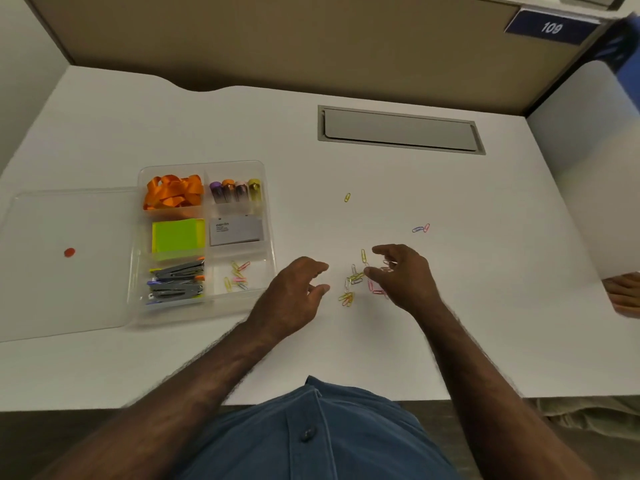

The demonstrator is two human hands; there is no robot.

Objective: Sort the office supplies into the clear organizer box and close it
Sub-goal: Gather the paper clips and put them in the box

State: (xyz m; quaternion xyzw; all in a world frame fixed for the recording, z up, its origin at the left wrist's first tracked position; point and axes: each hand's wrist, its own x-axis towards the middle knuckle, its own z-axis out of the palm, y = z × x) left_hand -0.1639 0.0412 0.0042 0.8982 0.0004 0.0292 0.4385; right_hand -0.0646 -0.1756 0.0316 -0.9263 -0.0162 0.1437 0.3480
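R hand (401,275) hovers over the paper clip pile (356,280), fingers loosely curled; a few clips sit right at the fingertips, can't tell if any are pinched. L hand (294,292) just left of pile, fingers relaxed, holding nothing. Stray clips beyond pile: yellow clip (347,197) and blue/pink pair (420,229). Organizer box (270,216) sits well left of pile, lid (65,296) lying open further left w/ orange dot (69,252). Inside box: ribbon (173,190), small vials (235,190), sticky notes (177,237), card (235,230), staplers (176,282), some clips (237,275). Another person's hand (623,294) far right of pile, cut off by frame edge. Grommet cover (401,129) beyond pile.
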